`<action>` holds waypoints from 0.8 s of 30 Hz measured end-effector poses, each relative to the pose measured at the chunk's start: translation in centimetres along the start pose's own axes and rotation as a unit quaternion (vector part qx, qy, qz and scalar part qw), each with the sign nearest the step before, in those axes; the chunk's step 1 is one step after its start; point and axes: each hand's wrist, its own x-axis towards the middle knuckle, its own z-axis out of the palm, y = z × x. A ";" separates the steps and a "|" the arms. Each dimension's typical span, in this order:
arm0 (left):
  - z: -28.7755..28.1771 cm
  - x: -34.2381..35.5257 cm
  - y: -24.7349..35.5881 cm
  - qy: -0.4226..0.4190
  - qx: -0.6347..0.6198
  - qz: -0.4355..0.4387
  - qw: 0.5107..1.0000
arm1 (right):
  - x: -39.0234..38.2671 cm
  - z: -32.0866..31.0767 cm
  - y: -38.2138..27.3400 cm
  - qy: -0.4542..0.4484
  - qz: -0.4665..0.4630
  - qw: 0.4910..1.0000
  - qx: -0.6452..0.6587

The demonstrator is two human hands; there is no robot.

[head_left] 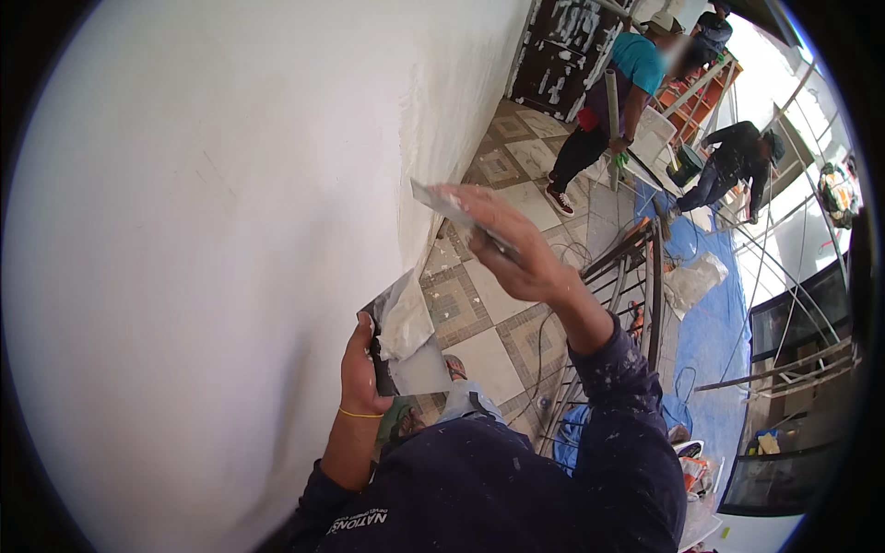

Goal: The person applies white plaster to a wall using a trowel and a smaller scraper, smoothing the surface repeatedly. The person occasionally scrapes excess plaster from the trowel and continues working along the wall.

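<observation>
My left hand point(359, 370) grips a flat board point(422, 373) by its dark edge, beside the white wall point(221, 184). A soft heap of white putty point(406, 324) lies on the board's face. Raised above it and farther out, my right hand point(518, 247) is wrapped round a finishing trowel point(441, 203) with a flat, pale-smeared blade. The blade's far end is close to the wall where a rough strip of putty point(415, 147) runs; whether they touch I cannot tell. Part of the trowel's handle is hidden by my fingers.
Metal scaffold frames point(645, 276) stand just right of my right arm. Beyond them a blue sheet point(705, 304) covers the floor, with a pale sack point(696, 284) on it. Farther off, one person point(631, 88) holds a long pole and another person point(737, 166) bends near a bucket point(684, 166).
</observation>
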 end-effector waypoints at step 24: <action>14.3 -1.1 5.1 0.017 0.399 0.353 0.846 | -1.9 -7.8 -11.6 -0.171 -0.069 0.904 -0.387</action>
